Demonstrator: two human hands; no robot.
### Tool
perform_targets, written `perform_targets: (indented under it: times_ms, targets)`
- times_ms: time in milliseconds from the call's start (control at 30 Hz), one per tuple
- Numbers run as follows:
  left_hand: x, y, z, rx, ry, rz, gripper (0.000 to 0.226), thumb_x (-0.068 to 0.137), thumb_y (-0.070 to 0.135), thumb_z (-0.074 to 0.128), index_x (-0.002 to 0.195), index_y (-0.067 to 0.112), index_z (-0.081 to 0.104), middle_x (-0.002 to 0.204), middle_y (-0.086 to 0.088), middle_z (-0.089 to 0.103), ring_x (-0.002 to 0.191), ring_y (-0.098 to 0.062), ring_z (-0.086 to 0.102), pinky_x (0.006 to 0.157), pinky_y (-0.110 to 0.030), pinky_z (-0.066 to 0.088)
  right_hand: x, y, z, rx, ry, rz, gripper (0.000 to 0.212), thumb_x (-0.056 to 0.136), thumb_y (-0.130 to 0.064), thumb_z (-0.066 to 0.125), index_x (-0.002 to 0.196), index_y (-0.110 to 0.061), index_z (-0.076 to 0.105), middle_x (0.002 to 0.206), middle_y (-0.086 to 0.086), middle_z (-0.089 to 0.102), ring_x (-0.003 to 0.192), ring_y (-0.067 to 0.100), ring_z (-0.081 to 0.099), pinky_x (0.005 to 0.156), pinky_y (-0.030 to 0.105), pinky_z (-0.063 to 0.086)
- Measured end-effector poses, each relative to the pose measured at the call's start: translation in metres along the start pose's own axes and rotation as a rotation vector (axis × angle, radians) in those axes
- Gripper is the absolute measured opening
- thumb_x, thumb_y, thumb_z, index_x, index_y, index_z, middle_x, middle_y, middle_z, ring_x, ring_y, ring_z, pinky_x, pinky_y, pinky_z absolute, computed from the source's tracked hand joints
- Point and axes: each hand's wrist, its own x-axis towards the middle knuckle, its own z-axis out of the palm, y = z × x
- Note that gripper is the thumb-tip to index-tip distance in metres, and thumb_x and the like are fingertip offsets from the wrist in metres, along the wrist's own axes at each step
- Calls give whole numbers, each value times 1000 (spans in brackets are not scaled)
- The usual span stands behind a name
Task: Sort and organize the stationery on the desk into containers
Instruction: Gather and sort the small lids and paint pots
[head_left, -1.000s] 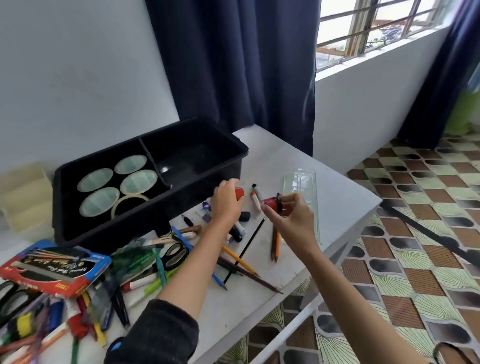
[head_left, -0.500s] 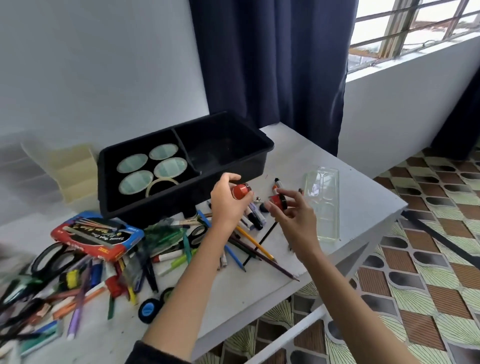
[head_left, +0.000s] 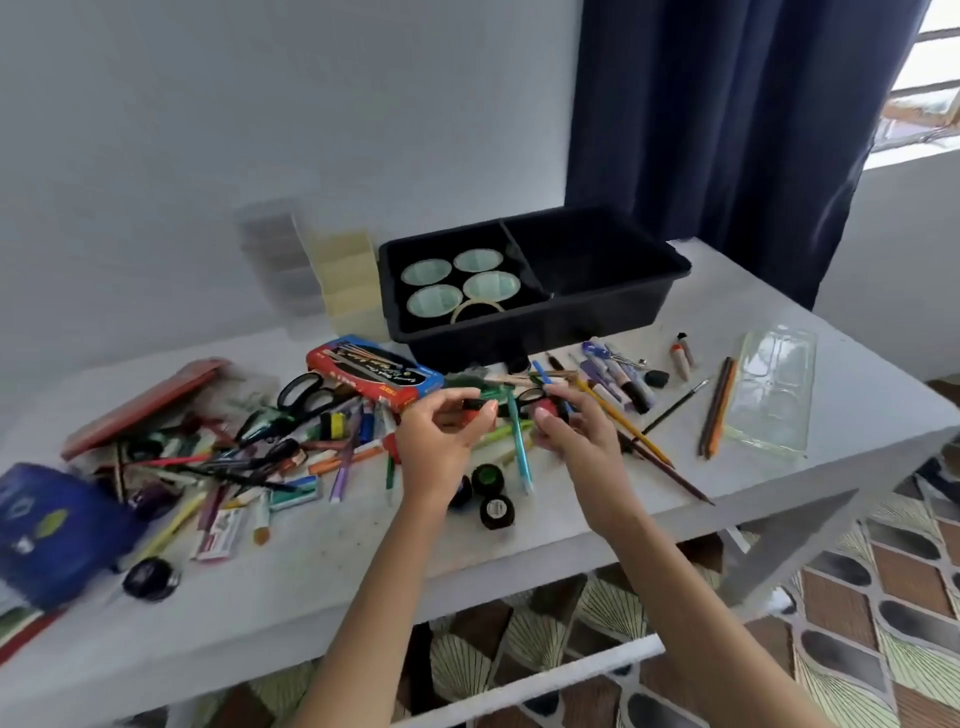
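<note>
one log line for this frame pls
left hand: pinches red pot | right hand: grips second red pot | state: neither pot in black tray

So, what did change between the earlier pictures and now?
Both hands moved left along the desk, from the markers toward the scissors. The left hand still pinches a red pot; the right hand still holds a second red pot. Nothing was let go. The black tray, its cups and the clear plastic tray stayed put.

The left hand (head_left: 441, 423) pinches a blurred red item (head_left: 471, 414), the right hand (head_left: 579, 434) seemingly a red pot (head_left: 546, 408).
</note>
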Motion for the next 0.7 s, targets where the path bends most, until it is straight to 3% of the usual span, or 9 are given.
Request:
perform_targets:
  times_ms: [100,267,467,700]
  targets:
    - [-15,-12,-34,3,66,-29,18,76,19,77,90,13,70,77,11,68,67,6,64,61,-7,47,-14,6,27,12,-45,35,24,91,-14,59,114,-21,61,102,17,59,87,23,62,86,35,53]
    - [-29,-36,-77,-39,136,-98,18,75,17,77,92,11,73,85,-1,73,75,-9,69,66,-15,53,-30,15,57,-71,-124,-27,25,91,-13,59,115,-21,59,92,2,64,84,13,64,77,21,52]
    - [-42,-54,-107,-21,125,-132,20,74,13,78,92,18,70,94,5,70,85,-12,68,72,-24,57,-40,32,87,-559,-192,-359,32,81,-8,70,108,-22,61,101,-9,58,92,4,56,75,6,44]
    - [-56,-67,-107,-75,65,-140,27,72,9,79,97,8,69,96,0,71,85,-6,68,73,-19,55,-43,55,90,-766,-196,-530,35,74,3,72,106,-11,65,99,1,63,94,12,51,81,12,35]
